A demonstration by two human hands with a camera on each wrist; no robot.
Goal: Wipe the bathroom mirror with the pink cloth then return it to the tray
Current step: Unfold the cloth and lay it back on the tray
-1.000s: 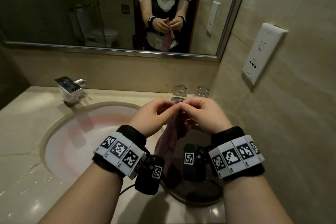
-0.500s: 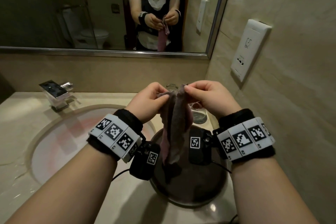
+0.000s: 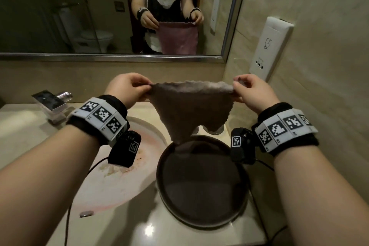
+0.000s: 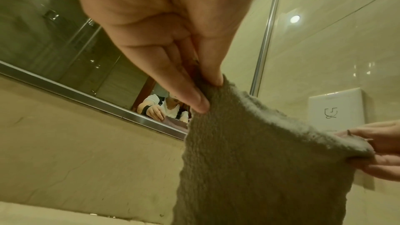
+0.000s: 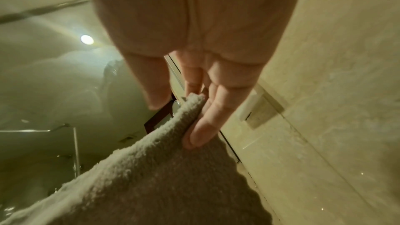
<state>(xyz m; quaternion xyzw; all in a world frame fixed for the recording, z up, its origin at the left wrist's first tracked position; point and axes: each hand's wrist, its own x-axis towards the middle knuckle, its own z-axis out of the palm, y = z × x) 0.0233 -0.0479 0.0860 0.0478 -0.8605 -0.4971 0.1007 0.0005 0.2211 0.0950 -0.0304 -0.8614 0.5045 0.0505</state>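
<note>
Head view shows me my left hand (image 3: 127, 88) and my right hand (image 3: 250, 91) holding the pink cloth (image 3: 189, 110) up in the air, one top corner each. I hold the corners far apart so the cloth hangs open and flat, not bunched up. I think a flat cloth will wipe more glass at once. The cloth hangs right over the round dark tray (image 3: 201, 183), which sits on the tabletop (image 3: 24, 132) beside the sink (image 3: 111, 177), so its low tip comes down near the far rim of the tray; I cannot tell if it touches. The mirror (image 3: 69, 6) is on the wall just behind the cloth, and I can see the spread cloth in it. In the left wrist view my left grip is a tight pinch: thumb and fingers (image 4: 194, 98) squeeze the fuzzy edge. In the right wrist view my right grip is also a pinch, with the fingers (image 5: 205, 122) curled on the other corner. I think the wiping has not begun, because the cloth is not touching the glass. Next I would lift it to the mirror. A tap (image 3: 51, 102) stands at the left of the sink.
</note>
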